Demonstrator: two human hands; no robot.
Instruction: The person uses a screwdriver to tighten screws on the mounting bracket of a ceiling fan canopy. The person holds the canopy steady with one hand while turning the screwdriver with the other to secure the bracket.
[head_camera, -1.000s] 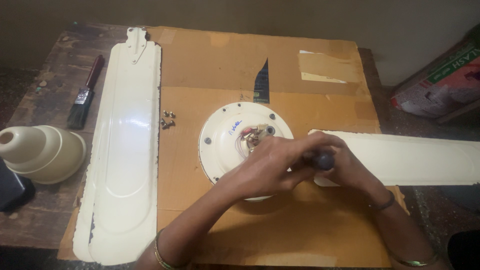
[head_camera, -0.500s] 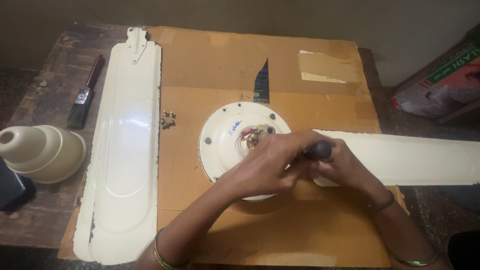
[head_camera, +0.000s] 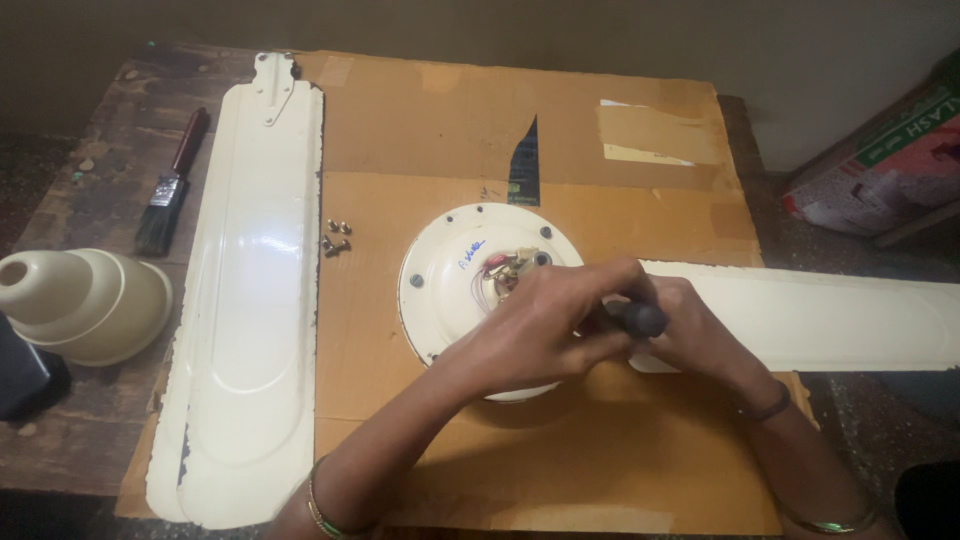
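Note:
A cream ceiling-fan motor housing lies on a cardboard sheet, with wires showing at its hub. One cream fan blade reaches from the motor to the right. My left hand rests over the motor's right side, fingers curled around the dark handle of a screwdriver. My right hand grips the same handle from the right, where the blade meets the motor. The tool's tip is hidden under my hands.
Stacked loose fan blades lie along the left of the cardboard. A few small screws sit beside them. A paintbrush and cream fan canopy cups lie on the wooden table at left. A carton stands far right.
My hands have shifted slightly on the screwdriver handle at the blade's joint; the motor and blades stay where they were.

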